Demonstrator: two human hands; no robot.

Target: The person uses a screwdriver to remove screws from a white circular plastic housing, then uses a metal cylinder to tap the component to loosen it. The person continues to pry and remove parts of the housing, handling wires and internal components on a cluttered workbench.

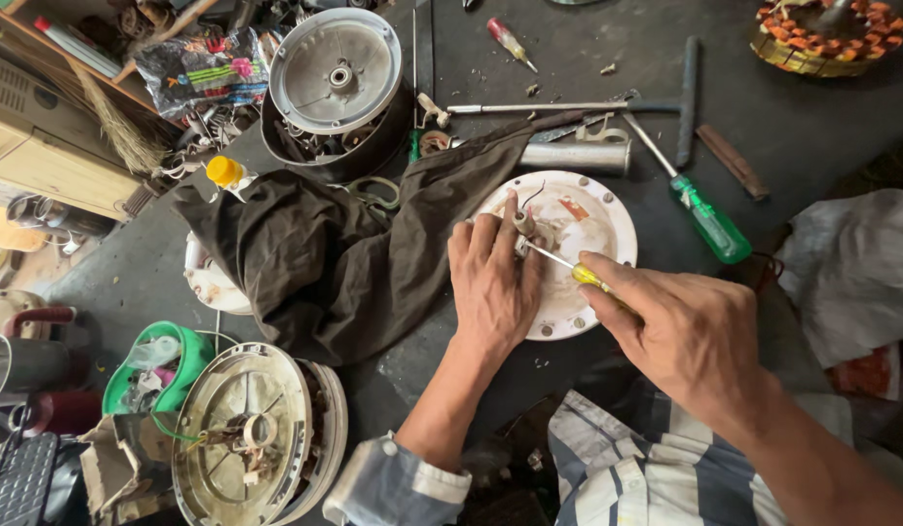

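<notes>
In the head view, looking straight down, the left hand (492,282) lies flat at the centre of the frame on a round white plate (607,209), its fingers closed around a small metal part (525,229) at the plate's middle, which seems meant to keep plate and part from turning. The right hand (685,331), lower right of centre, is clamped on a yellow-handled screwdriver (568,268) held like a pen; the thin shaft slants up and left so that its tip meets the small part just beside the left fingertips, an angle that lets the tip be seen between the two hands. The plate rests on the dark tabletop (811,127), its left edge just beside a crumpled brown cloth (334,263) that spreads to the left. Above the plate lie a metal tube (573,156) and a long T-handled tool (588,105), and to the upper right a green-handled screwdriver (709,222) sits within easy reach of the right hand. A grey motor cover (334,70) stands in a dark bowl at upper centre, a copper-wound coil ring (826,37) sits at the upper right corner, and another open round housing (247,438) lies at lower left beside a green tub (159,365).
</notes>
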